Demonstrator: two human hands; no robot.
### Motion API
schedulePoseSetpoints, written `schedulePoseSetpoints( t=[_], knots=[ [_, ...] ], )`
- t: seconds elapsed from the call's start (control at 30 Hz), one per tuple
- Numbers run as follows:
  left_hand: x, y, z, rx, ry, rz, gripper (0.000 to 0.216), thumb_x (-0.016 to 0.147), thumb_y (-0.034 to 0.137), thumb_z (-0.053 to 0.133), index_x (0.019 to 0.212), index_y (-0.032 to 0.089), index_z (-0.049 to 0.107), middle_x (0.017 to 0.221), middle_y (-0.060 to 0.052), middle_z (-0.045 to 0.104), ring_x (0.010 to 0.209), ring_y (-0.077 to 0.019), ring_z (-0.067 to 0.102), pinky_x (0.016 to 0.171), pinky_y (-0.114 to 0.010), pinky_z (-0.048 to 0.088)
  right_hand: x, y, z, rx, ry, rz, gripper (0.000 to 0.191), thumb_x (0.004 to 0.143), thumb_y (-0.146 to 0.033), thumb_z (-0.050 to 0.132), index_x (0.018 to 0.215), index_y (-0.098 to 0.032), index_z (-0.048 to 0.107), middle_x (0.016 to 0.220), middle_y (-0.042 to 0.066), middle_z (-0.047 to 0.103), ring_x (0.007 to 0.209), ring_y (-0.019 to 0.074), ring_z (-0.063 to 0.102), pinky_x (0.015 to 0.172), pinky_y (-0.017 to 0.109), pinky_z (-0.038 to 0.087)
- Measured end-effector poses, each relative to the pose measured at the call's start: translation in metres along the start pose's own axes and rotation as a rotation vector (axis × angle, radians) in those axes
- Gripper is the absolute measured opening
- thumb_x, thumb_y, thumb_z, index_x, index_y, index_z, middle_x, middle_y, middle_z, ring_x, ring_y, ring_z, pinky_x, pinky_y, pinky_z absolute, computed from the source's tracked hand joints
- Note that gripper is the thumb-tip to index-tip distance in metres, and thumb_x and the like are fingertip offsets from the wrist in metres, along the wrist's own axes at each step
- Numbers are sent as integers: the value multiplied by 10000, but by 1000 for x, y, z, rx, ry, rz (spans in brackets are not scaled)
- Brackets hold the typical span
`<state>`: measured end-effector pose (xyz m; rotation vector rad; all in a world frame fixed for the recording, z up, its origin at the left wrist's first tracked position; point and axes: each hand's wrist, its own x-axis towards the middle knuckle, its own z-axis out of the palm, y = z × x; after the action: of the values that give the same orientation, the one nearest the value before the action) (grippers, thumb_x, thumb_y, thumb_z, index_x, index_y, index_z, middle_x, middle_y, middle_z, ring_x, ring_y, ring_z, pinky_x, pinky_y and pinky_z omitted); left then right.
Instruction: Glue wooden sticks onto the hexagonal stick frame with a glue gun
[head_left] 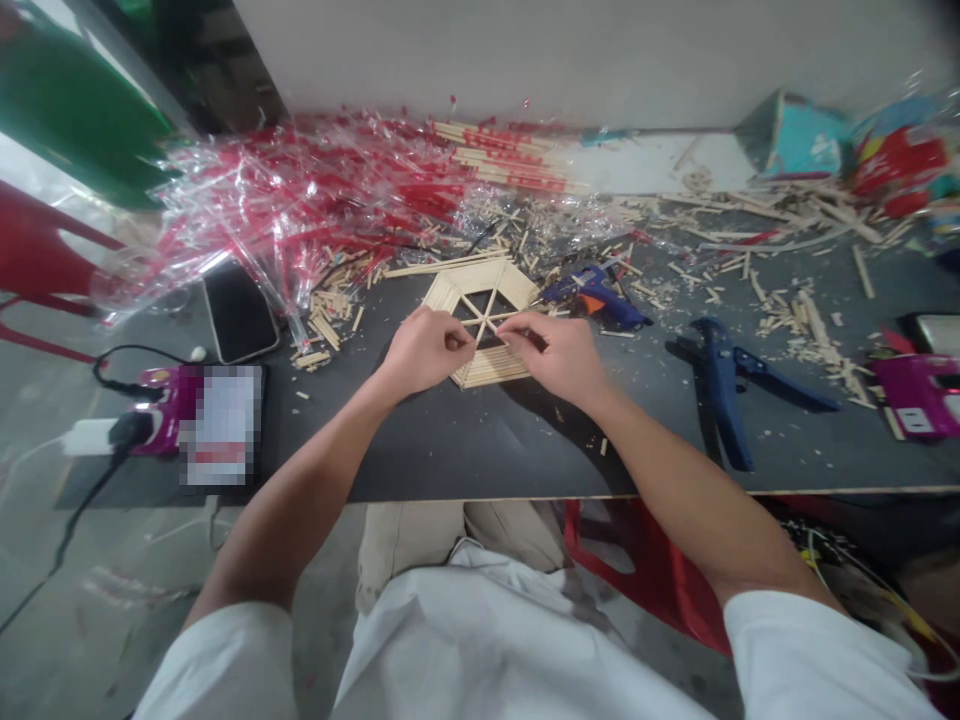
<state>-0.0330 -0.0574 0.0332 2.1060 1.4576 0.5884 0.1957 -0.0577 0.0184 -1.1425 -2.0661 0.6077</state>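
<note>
A six-sided frame of pale bamboo sticks (506, 368) lies on the dark tabletop, with thin sticks crossing its open middle like spokes. Over its left side is my left hand (429, 350), fingers curled into a pinch near the spokes. My right hand (561, 357) comes in from the other side, thumb and fingertips pressed together by the crossing sticks. Whatever lies between the fingertips of either hand is too small or hidden to tell. Just right of the frame lies a blue glue gun (600, 298), its orange part towards me.
Blue cutting pliers (720, 390) lie to the right. Plastic wrappers with red print (300, 190) heap at the back left, beside wrapped sticks (510, 160). Cut stick pieces (322, 320) litter the table. Two phones (238, 312) and a purple power strip (169, 405) occupy the left.
</note>
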Motion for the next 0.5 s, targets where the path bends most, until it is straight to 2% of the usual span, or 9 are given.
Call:
schedulePoseSetpoints(
  t=[0.13, 0.33, 0.5],
  knots=[
    [1, -2, -7, -12, -71, 42, 227, 857, 263, 603, 747, 186, 787, 697, -30, 725, 624, -136, 585, 734, -301, 494, -1, 0, -10, 55, 126, 12, 416, 1060, -601, 515, 943, -238, 680, 787, 36, 767, 549, 140, 573, 602, 305, 468],
    [2, -5, -14, -50, -81, -9, 289, 957, 350, 566, 855, 175, 773, 762, -45, 744, 673, -147, 607, 653, -279, 425, -1, 3, -16, 67, 30, 54, 522, 1059, -733, 365, 883, -266, 518, 692, 5, 667, 530, 137, 541, 608, 310, 457],
    [1, -5, -10, -85, -16, -51, 249, 1029, 239, 449, 921, 189, 667, 793, -36, 756, 705, -144, 648, 700, -269, 451, 0, 5, -15, -27, -31, 42, 539, 1087, -686, 275, 825, -268, 493, 622, 5, 596, 536, 158, 540, 601, 335, 417]
  ],
)
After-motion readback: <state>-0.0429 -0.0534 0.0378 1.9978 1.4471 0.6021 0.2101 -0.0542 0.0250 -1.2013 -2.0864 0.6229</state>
